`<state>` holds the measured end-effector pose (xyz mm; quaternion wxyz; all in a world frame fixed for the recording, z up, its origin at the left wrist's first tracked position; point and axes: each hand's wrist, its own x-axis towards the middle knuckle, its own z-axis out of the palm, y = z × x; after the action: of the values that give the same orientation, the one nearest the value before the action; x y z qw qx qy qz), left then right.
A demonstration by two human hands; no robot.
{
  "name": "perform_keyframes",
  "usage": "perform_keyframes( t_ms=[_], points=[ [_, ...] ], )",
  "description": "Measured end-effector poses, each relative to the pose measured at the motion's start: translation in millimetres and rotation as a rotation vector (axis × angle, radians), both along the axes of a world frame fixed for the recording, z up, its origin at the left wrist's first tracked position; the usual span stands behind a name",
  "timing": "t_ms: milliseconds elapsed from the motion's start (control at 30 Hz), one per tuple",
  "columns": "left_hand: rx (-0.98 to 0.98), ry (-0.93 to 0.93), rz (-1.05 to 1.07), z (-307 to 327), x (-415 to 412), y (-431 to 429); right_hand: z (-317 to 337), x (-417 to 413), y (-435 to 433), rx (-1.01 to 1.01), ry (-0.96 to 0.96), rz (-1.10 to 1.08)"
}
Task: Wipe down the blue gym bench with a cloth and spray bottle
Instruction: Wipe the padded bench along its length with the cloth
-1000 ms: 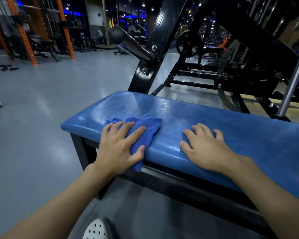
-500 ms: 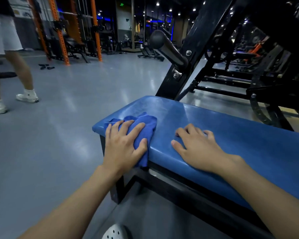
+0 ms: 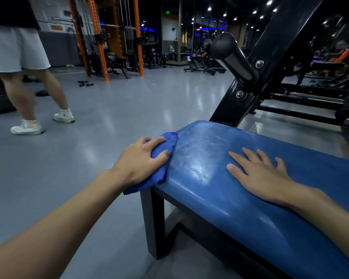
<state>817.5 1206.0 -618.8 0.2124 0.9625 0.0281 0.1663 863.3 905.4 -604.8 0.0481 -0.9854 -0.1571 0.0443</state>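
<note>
Left hand (image 3: 141, 160) grips cloth (image 3: 159, 176), fingers curled over it, pressing it against the left end of the bench (image 3: 206, 198). Blue cloth wraps over that end edge, its lower corner hanging past the pad. Right hand (image 3: 260, 176) lies flat on the bench top, fingers straight and spread, holding nothing, well apart from the cloth. Bench pad blue, shiny, on a black frame (image 3: 155, 224). Slanted black post (image 3: 230, 109) with padded roller (image 3: 228, 51) rises just behind the bench. Grey floor (image 3: 109, 137). Far left, 1 person (image 3: 18, 53) in white shorts, 2 white shoes (image 3: 26, 128). Orange rack (image 3: 98, 37) behind.
</note>
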Motion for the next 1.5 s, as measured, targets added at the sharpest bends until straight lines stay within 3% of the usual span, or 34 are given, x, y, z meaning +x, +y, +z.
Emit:
perform_keyframes(
  t_ms=[333,667,867,1033,1267,1500],
  points=[
    [0.008,0.274,-0.163,32,118,-22,-6,0,3,-0.003,-0.005,0.025],
    [-0.027,0.281,-0.216,28,102,-5,-2,-5,2,0.002,0.013,0.032],
    [-0.047,0.257,-0.257,32,160,-27,17,12,-9,-0.008,-0.024,0.113],
    [-0.028,0.267,-0.292,33,215,-48,14,69,-40,-0.026,-0.041,-0.043],
    [0.158,0.323,-0.373,38,260,-84,-3,85,-45,-0.017,-0.009,-0.080],
    [0.182,0.297,-0.556,42,239,-155,2,85,-55,0.068,-0.004,-0.018]
  ],
)
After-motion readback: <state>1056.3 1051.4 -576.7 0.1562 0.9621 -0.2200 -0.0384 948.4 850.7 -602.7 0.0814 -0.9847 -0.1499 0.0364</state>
